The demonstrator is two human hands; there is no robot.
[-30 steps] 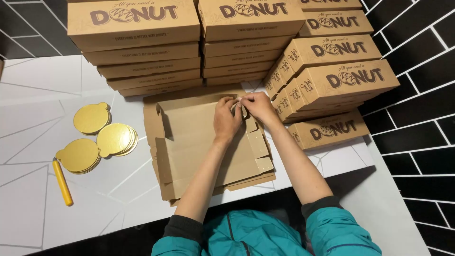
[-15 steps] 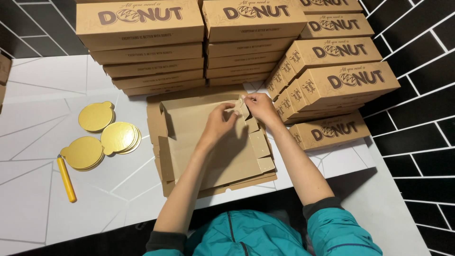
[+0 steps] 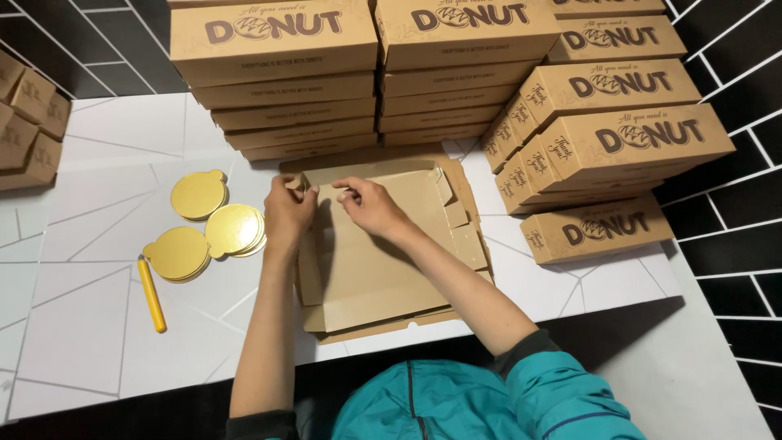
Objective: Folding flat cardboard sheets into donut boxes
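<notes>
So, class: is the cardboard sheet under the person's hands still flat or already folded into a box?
Partly folded: the cardboard box blank lies mostly flat, while the left hand lifts its far-left corner flap.

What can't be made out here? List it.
Head view only:
- Left hand covers the flap corner it pinches on the flat box.
- Sheets under that box: only edges show.
- Box stacks: tops cut off by the frame.
- Left-edge boxes: partly cut off.
</notes>
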